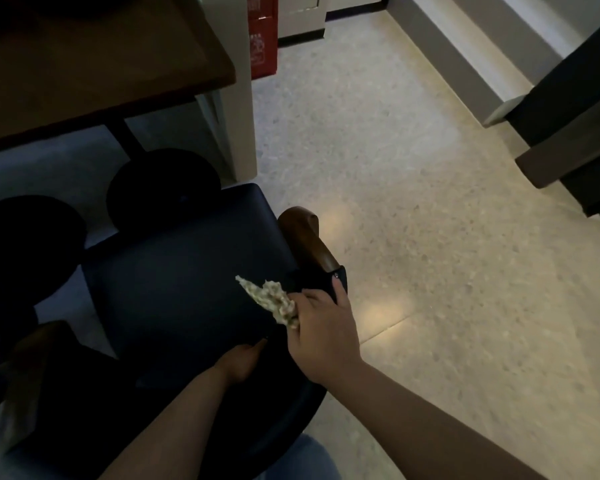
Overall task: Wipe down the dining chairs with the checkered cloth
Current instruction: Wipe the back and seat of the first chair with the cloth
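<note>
A dark blue padded dining chair [174,271] with wooden armrests stands below me, its seat facing the table. My right hand [321,327] grips the bunched checkered cloth [274,299], holding it at the seat's right side, just beside the base of the right wooden armrest [309,237]. One finger of that hand points up along the armrest. My left hand [241,362] rests on the chair's dark backrest edge at the near side, its fingers curled over it. The left armrest [28,368] shows dimly at lower left.
A dark wooden table [94,64] stands ahead at upper left, with round black pedestal bases [163,188] under it. A red box [262,36] leans by a pillar at the top. Pale speckled floor [413,237] spreads to the right, and dark furniture [575,126] sits at the right edge.
</note>
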